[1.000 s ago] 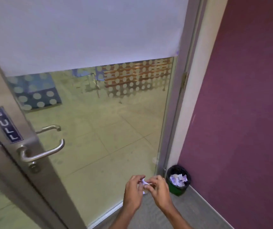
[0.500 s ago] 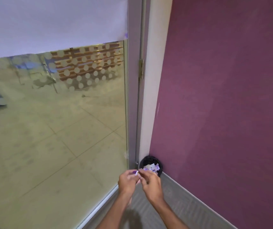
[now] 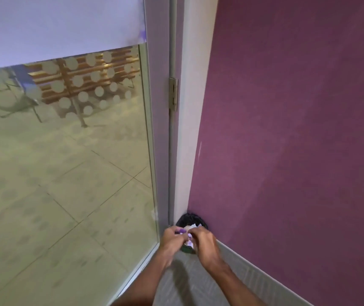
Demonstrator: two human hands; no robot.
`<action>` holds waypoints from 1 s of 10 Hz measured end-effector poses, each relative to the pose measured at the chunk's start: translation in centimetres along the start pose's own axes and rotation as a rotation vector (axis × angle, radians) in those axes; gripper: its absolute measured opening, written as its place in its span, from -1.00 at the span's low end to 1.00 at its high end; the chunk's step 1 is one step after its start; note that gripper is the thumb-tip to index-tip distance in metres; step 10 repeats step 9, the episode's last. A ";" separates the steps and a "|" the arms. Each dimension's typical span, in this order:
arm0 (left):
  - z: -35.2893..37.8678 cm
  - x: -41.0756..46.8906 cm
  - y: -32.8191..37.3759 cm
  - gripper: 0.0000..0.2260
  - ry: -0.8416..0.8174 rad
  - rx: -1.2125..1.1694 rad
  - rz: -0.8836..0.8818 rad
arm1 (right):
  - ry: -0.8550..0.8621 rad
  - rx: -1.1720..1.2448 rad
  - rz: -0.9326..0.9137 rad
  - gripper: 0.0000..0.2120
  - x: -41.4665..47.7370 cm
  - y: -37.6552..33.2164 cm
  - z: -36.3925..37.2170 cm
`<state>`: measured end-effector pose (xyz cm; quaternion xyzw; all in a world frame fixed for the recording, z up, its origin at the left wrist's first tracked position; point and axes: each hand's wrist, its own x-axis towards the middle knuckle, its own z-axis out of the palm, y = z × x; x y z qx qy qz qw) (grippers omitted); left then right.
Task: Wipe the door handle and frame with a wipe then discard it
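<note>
Both my hands are together low in the head view, over a small black-lined bin (image 3: 190, 218) in the corner. My left hand (image 3: 172, 239) and my right hand (image 3: 206, 244) pinch a crumpled white wipe (image 3: 188, 238) between their fingertips, directly above the bin's opening. The bin holds other crumpled white paper, mostly hidden by my hands. The grey metal door frame (image 3: 158, 120) runs up the middle, with a hinge (image 3: 173, 93) on its right side. The door handle is out of view.
The glass door pane (image 3: 66, 162) with a frosted upper band fills the left. A purple wall (image 3: 298, 140) fills the right, with a pale skirting along its base. Grey carpet (image 3: 190, 288) lies under my arms.
My view has swung right, so the door handle and PULL sign left the frame. My hands, still holding the wipe, have moved from beside the bin to over it.
</note>
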<state>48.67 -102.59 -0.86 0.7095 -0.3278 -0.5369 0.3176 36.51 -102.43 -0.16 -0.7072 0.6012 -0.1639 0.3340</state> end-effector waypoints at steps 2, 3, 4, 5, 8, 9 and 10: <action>0.3 3.1 1.4 -0.83 0.099 0.294 0.112 | 0.222 0.017 0.009 -0.84 3.8 2.9 -2.1; 1.2 4.9 2.9 -0.80 0.168 0.478 0.116 | 0.181 -0.056 0.065 -0.86 7.6 4.2 -3.9; 2.0 6.1 3.8 -0.79 0.199 0.517 0.101 | 0.131 -0.073 0.046 -0.85 10.3 4.9 -4.6; 2.9 7.5 4.5 -0.76 0.218 0.534 0.068 | 0.028 -0.065 0.025 -0.85 13.8 5.8 -5.5; 4.7 8.8 4.4 -0.75 0.281 0.521 0.031 | -0.045 0.148 0.223 -0.70 16.8 8.4 -7.0; 5.3 8.9 4.1 -0.73 0.285 0.607 0.069 | -0.091 -0.173 0.125 -0.67 17.4 9.2 -6.7; 5.3 8.9 4.1 -0.73 0.285 0.607 0.069 | -0.091 -0.173 0.125 -0.67 17.4 9.2 -6.7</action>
